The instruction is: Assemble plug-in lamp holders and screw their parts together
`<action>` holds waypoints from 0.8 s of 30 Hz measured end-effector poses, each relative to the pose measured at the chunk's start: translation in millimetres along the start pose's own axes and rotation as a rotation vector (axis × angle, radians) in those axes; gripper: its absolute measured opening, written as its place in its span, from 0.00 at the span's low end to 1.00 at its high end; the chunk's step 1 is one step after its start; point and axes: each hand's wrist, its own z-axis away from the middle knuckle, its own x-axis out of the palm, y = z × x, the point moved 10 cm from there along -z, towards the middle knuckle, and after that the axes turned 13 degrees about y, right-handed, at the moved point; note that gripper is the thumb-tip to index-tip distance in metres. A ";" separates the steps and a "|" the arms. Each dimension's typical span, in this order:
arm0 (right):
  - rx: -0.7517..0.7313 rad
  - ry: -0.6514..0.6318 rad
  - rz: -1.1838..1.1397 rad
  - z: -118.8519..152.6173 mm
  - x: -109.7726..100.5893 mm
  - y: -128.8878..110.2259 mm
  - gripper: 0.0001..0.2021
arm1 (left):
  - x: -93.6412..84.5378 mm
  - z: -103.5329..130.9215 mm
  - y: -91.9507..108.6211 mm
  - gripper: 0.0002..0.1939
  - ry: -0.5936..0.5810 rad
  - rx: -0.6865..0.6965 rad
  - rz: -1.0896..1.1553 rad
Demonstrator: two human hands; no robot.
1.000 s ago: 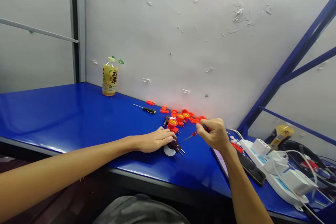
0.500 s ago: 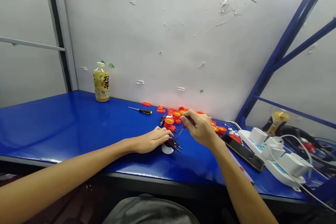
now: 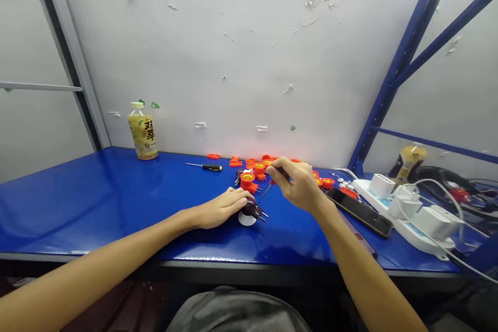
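A dark plug-in lamp socket (image 3: 251,208) with two metal prongs lies on the blue table, its prongs pointing right. My left hand (image 3: 225,208) is closed over it from the left. Under the socket shows a white round piece (image 3: 247,219). In my right hand (image 3: 291,181) is a thin screwdriver (image 3: 266,193) with a red handle, its shaft slanting down to the dark socket. Just behind my left hand stands an orange socket (image 3: 248,182) with a yellow-metal inside.
More orange parts (image 3: 327,183) lie along the wall. A black-yellow screwdriver (image 3: 212,167) and a drink bottle (image 3: 142,135) are at the back left. To the right lie a phone (image 3: 360,212) and a white power strip (image 3: 416,233) with chargers and cables.
The view has shifted and tilted slightly. Both hands keep nearly the same grips, and the screwdriver shaft slants a little more.
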 end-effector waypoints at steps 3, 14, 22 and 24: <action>0.000 -0.013 0.008 0.8 2.0 -0.6 0.09 | -0.3 -0.2 2.6 0.25 0.001 0.007 0.013; 0.029 -0.064 0.014 1.7 6.9 0.0 0.13 | 1.7 0.9 -0.6 0.26 -0.026 -0.033 0.006; 0.019 -0.036 0.014 2.5 5.1 -0.3 0.11 | 2.3 2.6 -1.8 0.25 -0.037 -0.060 0.020; 0.018 -0.034 0.012 3.1 4.8 -0.4 0.11 | 2.0 2.4 -1.8 0.25 -0.034 -0.055 0.014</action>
